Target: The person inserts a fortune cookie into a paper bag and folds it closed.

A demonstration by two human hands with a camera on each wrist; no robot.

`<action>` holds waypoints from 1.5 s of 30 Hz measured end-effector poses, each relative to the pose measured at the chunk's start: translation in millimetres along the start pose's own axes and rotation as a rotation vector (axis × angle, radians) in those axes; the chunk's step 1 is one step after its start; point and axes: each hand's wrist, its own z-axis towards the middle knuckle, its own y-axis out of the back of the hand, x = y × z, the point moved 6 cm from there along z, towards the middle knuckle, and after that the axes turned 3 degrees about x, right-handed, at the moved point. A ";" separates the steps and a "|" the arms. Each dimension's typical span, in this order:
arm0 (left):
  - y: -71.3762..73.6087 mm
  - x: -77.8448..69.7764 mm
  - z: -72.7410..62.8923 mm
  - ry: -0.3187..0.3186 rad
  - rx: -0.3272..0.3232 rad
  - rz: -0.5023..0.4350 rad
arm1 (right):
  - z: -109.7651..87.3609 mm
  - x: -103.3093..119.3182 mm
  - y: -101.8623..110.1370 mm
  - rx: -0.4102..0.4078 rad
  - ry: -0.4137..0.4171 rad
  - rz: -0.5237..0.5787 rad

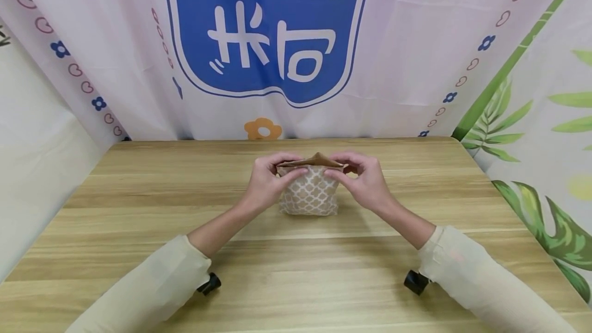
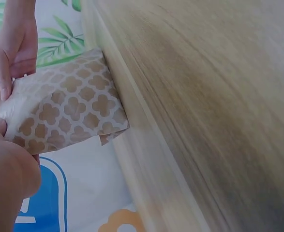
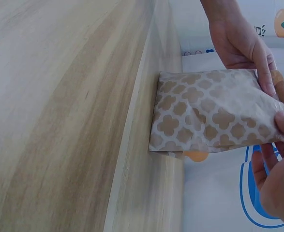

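A brown paper bag [image 1: 309, 194] with a white lattice pattern stands upright on the wooden table. Its plain brown mouth is partly parted and peaks at the back. My left hand [image 1: 270, 176] pinches the left side of the rim, thumb on the front and fingers behind. On the opposite side my right hand [image 1: 365, 179] pinches the rim the same way. Both wrist views show the patterned bag [image 2: 71, 104] with its base on the tabletop and a thumb pressed on its front near the mouth. What the bag contains is hidden.
The wooden table [image 1: 296, 281] reaches back to a printed cloth [image 1: 393, 66] with a blue sign and an orange flower. Leaf-patterned cloth [image 1: 546, 158] hangs at the right. A black wrist device [image 1: 210, 284] sits under the left sleeve, another black device [image 1: 416, 282] under the right.
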 end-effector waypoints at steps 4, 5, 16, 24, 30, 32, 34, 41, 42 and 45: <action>0.2 1.1 0.4 0.020 -0.017 -0.039 | 1.1 -2.4 1.4 -0.027 -0.013 0.026; 0.3 1.6 0.5 0.028 -0.021 -0.048 | 1.1 -2.8 1.5 -0.032 -0.017 0.030; 3.8 7.9 -1.1 0.174 -0.085 -0.113 | 1.3 -6.1 1.3 -0.045 -0.072 0.105; 7.7 11.4 -3.0 0.247 -0.090 -0.124 | 1.7 -7.5 1.6 -0.037 -0.102 0.148; 12.4 9.1 -3.7 0.234 -0.050 -0.048 | 0.8 -12.3 3.3 -0.034 -0.165 0.185; 12.9 9.1 -3.5 0.227 -0.037 -0.024 | 0.5 -13.4 3.2 -0.031 -0.180 0.206; 13.1 9.4 -3.4 0.220 -0.024 -0.011 | 0.1 -13.9 2.7 -0.026 -0.194 0.219; 11.1 8.6 -2.1 0.204 0.027 -0.036 | -2.2 -17.0 2.4 -0.003 -0.259 0.243; 10.9 8.5 -1.7 0.203 0.034 -0.040 | -2.2 -17.3 2.3 0.001 -0.267 0.253; 10.5 9.1 -1.4 0.201 0.055 -0.053 | -2.7 -18.2 1.8 0.005 -0.291 0.276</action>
